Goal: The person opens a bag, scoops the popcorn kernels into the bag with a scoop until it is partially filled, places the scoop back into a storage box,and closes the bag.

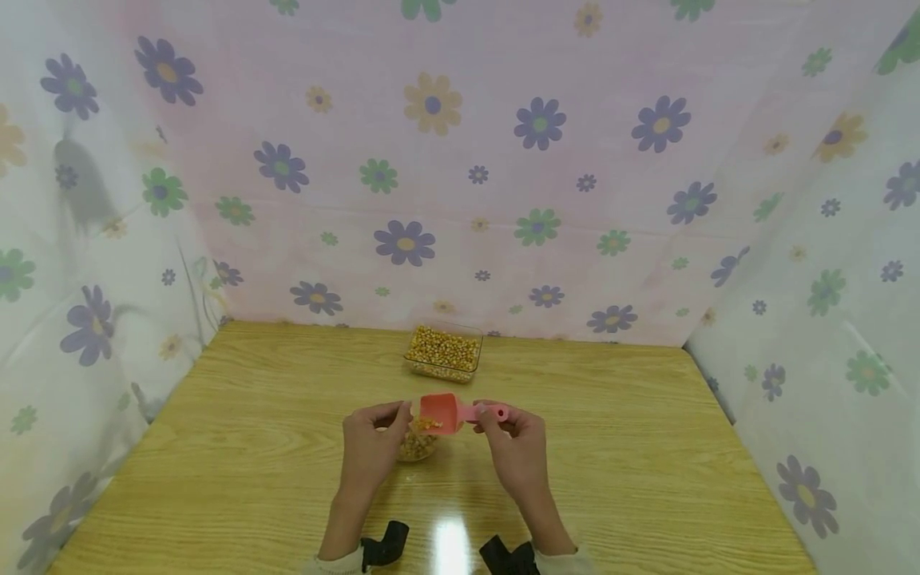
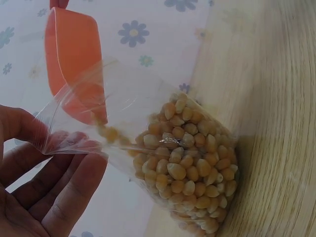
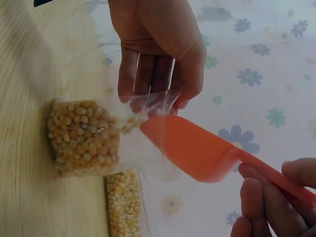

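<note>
My left hand (image 1: 370, 447) pinches the top edge of a clear plastic bag (image 2: 126, 103) between thumb and fingers. Corn kernels (image 2: 190, 168) fill the lower part of the bag, which stands on the table. In my right hand (image 1: 519, 451) is the handle of a pink-orange scoop (image 3: 195, 153), gripped with thumb and fingers. The scoop's lip tilts down inside the bag's mouth, and a few kernels (image 3: 129, 126) drop from it toward those below. Some kernels still lie in the scoop in the head view.
Behind the bag, a clear rectangular container (image 1: 443, 371) of corn kernels stands near the back of the wooden table (image 1: 287, 383). Flower-patterned sheeting (image 1: 474, 200) hangs at the back and both sides. Black wrist mounts (image 1: 388, 545) sit on both wrists.
</note>
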Tool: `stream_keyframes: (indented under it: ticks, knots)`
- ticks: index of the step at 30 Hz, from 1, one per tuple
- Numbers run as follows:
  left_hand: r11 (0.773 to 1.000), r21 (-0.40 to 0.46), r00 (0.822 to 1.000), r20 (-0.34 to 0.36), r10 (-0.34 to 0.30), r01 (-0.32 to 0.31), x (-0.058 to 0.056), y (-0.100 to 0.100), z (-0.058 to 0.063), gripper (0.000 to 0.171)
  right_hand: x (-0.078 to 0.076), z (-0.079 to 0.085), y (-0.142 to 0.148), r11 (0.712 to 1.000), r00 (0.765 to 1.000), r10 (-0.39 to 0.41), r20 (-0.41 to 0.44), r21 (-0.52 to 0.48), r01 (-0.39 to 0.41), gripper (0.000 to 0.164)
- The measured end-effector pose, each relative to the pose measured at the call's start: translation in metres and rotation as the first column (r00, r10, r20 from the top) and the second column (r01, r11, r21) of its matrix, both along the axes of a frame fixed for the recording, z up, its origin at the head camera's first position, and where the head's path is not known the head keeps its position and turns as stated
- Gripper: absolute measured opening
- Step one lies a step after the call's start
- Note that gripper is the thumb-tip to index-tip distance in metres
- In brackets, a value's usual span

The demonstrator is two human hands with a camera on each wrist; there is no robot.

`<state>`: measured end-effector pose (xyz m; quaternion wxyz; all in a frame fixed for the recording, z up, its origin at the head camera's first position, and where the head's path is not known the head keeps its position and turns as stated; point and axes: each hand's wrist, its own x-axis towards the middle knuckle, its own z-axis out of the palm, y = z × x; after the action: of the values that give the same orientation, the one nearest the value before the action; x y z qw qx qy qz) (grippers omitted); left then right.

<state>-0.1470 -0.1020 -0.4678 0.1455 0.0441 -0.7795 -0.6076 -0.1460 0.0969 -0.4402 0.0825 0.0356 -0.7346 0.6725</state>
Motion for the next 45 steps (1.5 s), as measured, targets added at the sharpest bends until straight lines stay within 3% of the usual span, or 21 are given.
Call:
stream_keyframes:
  ticks: [5,11,22,26,29,33,38,42,45]
  knots:
    - [1.0,0.0,1.0,0.005,0.005,-0.005,0.0,0.0,-0.001,0.021,0.007,0.006,-0.004,0.995,0.993,0.035,-0.111,0.096,-0.024,0.016]
    - [1.0,-0.013,1.0,-0.016,0.01,-0.01,0.0,0.001,0.0,0.019,0.011,0.012,-0.007,0.986,0.978,0.08,-0.191,0.157,-0.05,0.04]
    - [1.0,-0.013,1.0,-0.016,0.004,-0.004,0.0,0.001,-0.001,0.018,0.01,0.015,-0.002,0.98,0.975,0.086,-0.203,0.194,-0.046,0.043]
    - [1.0,-0.001,1.0,-0.004,0.001,-0.001,0.001,0.001,0.0,0.018,0.004,0.02,0.007,0.983,0.981,0.044,-0.189,0.181,-0.009,0.027]
    - [1.0,0.003,1.0,-0.001,0.0,0.0,0.001,0.0,0.0,0.019,-0.005,0.024,0.014,0.986,0.981,-0.001,-0.196,0.162,0.033,0.014]
    - [1.0,0.005,1.0,-0.001,-0.004,0.004,0.001,-0.001,0.0,0.02,-0.022,0.027,0.02,0.981,0.971,-0.03,-0.237,0.18,0.074,0.014]
    - [1.0,0.016,0.999,0.022,-0.023,0.023,-0.002,-0.005,0.002,0.022,-0.053,0.02,0.018,0.967,0.953,-0.027,-0.302,0.235,0.102,0.027]
    - [0.999,0.036,0.999,0.037,-0.033,0.032,-0.007,-0.007,0.002,0.023,-0.084,0.005,0.01,0.957,0.945,0.001,-0.328,0.276,0.095,0.045]
    - [0.998,0.053,0.998,0.042,-0.037,0.035,-0.011,-0.009,0.001,0.023,-0.105,-0.009,0.005,0.948,0.947,0.019,-0.321,0.308,0.085,0.048]
